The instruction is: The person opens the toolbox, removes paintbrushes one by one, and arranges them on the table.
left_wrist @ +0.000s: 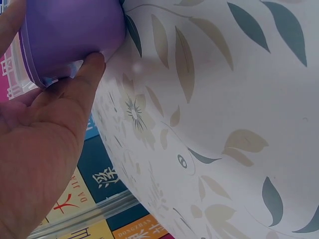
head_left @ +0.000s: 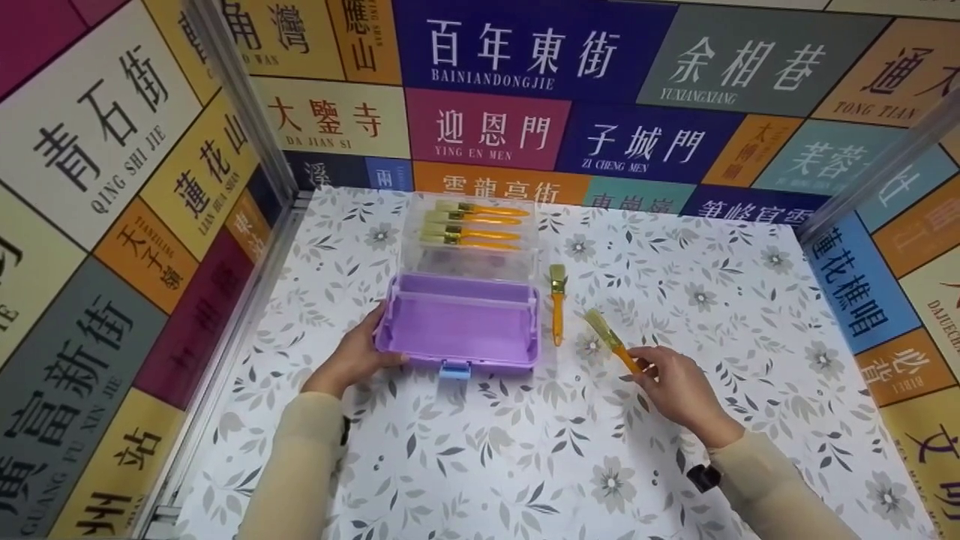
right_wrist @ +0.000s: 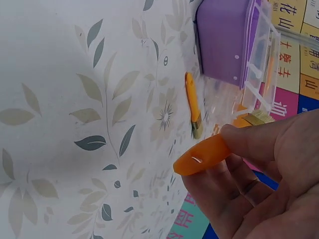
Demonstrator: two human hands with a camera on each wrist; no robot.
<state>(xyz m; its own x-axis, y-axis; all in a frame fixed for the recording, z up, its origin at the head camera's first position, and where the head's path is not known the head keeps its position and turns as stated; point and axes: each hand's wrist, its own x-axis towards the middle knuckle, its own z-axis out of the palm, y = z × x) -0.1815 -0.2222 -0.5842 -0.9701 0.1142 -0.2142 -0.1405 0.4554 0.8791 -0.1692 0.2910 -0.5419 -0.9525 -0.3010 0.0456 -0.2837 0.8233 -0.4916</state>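
Note:
An open purple plastic box with a light blue latch sits on the table. My left hand grips its left end, thumb at the near corner; in the left wrist view the fingers press against the purple wall. My right hand pinches a flat paintbrush by its orange handle, bristles pointing away to the upper left. In the right wrist view the handle end shows between thumb and fingers. Another paintbrush lies on the table between the box and my right hand.
Behind the box lies a clear plastic lid or tray, with several orange-handled paintbrushes in its far part. The tabletop has a leaf-and-flower print. Sign-printed panels stand at the back and both sides, with metal posts.

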